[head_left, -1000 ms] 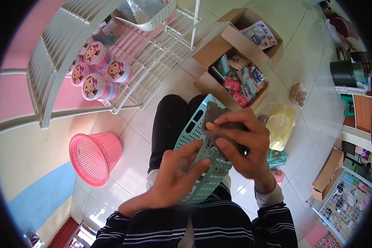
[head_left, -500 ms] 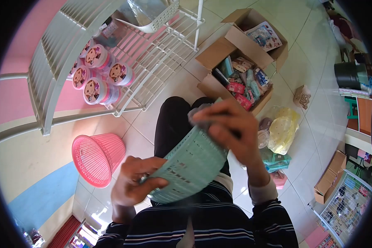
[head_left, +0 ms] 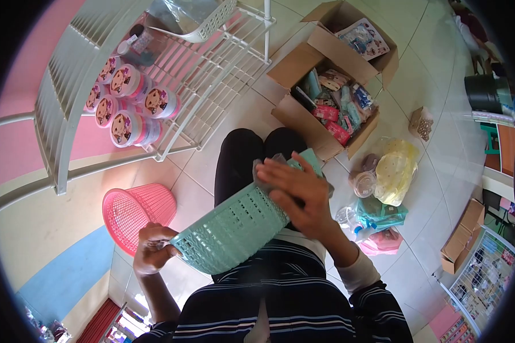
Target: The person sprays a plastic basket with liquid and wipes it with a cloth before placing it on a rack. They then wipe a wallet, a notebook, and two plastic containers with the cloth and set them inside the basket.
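Note:
A mint green perforated plastic basket (head_left: pixel 234 228) is held tilted over my lap, its outer side facing up. My left hand (head_left: pixel 153 247) pinches its lower left end between thumb and fingers. My right hand (head_left: pixel 303 200) lies over the basket's upper right part, its fingers pressing a greyish crumpled piece (head_left: pixel 264 171) that looks like cloth or plastic against the side. The palm side of my right hand and part of that piece are hidden.
A white wire rack (head_left: pixel 212 86) with round pink-lidded tubs (head_left: pixel 126 128) stands at upper left. Below it is a pink mesh bin (head_left: pixel 169 206). Open cardboard boxes (head_left: pixel 297 66) of packets are ahead; a yellow bag (head_left: pixel 395 171) and other bags lie at right.
The basket has swung flatter and its left end has moved left and up with my left hand. My right hand has shifted slightly left and down, its fingers more spread.

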